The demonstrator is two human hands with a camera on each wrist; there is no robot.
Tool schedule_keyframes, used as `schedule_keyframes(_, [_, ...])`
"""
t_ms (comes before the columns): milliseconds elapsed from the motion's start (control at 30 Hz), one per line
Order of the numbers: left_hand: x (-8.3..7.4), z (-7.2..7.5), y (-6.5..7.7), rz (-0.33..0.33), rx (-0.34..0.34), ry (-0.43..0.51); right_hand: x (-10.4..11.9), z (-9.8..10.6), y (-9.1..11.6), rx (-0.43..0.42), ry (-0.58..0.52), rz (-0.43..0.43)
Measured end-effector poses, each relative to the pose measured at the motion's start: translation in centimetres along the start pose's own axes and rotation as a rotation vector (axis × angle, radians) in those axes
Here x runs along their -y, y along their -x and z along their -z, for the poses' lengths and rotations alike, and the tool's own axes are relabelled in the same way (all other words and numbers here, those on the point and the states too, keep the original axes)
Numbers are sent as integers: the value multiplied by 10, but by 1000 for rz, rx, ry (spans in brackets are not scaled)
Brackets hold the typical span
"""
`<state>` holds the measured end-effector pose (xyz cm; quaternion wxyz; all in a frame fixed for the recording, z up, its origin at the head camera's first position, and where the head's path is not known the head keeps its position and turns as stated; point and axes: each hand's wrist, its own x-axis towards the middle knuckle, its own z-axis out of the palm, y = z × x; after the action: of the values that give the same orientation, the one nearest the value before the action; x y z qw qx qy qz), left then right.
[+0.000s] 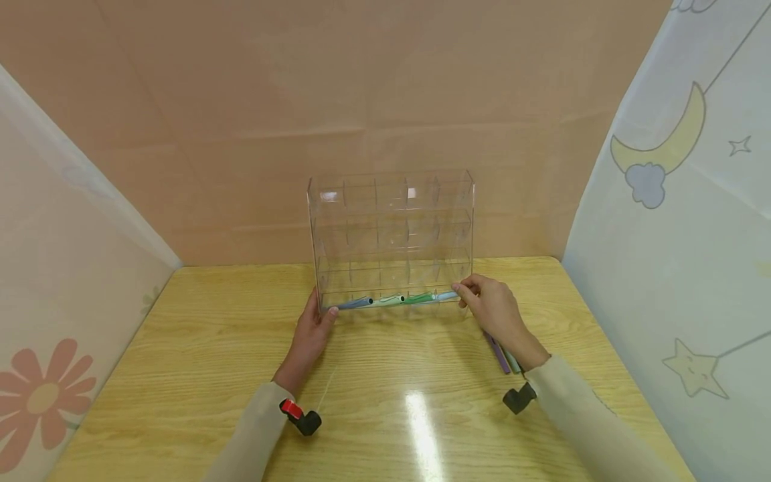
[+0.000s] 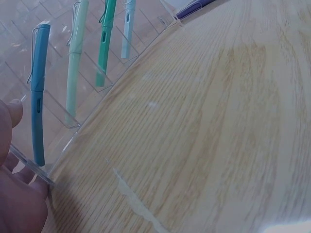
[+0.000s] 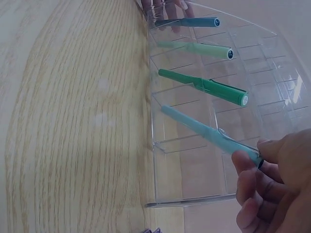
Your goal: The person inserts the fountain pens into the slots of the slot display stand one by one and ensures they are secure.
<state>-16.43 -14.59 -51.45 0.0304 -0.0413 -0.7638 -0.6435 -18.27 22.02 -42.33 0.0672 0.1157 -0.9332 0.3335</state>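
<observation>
A clear acrylic rack (image 1: 393, 251), divided into small compartments, stands at the back of the table. My left hand (image 1: 308, 335) grips its lower left corner, with the thumb in front. Along the bottom row lie a blue pen (image 2: 38, 92), a pale green pen (image 2: 75, 58) and a green pen (image 3: 204, 86), each in its own compartment. At the row's right side, my right hand (image 1: 496, 311) pinches the capped end of a light blue pen (image 3: 194, 126) between thumb and fingers. That pen's other end reaches down into the bottom row.
A purple pen (image 1: 496, 351) and a second pale green pen (image 1: 513, 363) lie on the wooden table (image 1: 385, 402) beneath my right wrist. Behind the rack rises an orange-brown backdrop (image 1: 361, 87). Patterned cloths (image 1: 680, 268) flank the table.
</observation>
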Motion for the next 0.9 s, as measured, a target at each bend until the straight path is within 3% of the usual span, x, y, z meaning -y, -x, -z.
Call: schedule_keyframes(900, [-4,0,1,3,3,7,-4,4,-4,102,-181,-114])
